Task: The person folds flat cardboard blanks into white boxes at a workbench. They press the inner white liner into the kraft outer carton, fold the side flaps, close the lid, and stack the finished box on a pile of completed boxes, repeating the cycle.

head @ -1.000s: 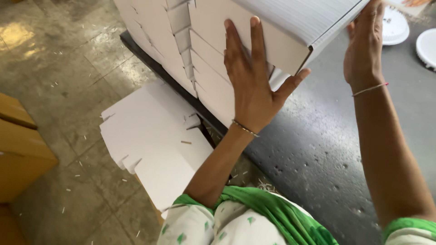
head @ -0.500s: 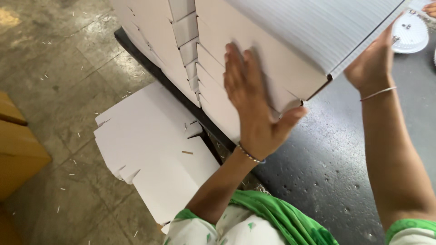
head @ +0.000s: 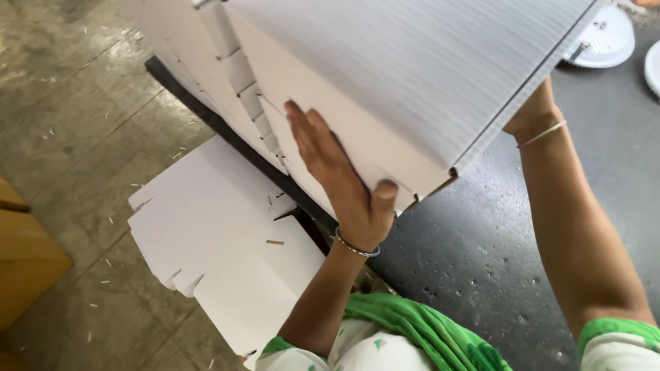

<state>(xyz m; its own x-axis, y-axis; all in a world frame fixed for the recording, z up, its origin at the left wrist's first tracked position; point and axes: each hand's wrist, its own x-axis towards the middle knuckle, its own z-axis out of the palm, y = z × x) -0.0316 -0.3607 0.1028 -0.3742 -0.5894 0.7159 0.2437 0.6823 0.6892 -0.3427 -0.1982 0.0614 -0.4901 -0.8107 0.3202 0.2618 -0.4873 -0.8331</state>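
Observation:
A thick bundle of white die-cut cardboard sheets [head: 412, 75] is lifted and tilted above the dark table [head: 481, 261]. My left hand [head: 344, 185] presses flat against the bundle's left face, thumb hooked under its lower corner. My right hand [head: 533, 113] is mostly hidden behind the bundle's right edge; only the wrist with a thin bangle shows, holding that side. More white sheets [head: 227, 82] stand stacked on edge behind the bundle, along the table's left rim.
Flat white cut-out cardboard sheets [head: 213, 254] lie on the grey stone floor [head: 75, 130] to the left of the table. A brown cardboard box [head: 24, 261] sits at the left edge. White round objects [head: 608, 41] rest at the table's far right.
The bundle has tilted and come closer to the camera, filling more of the view. My left hand slid down toward its lower corner; my right hand went further behind its edge.

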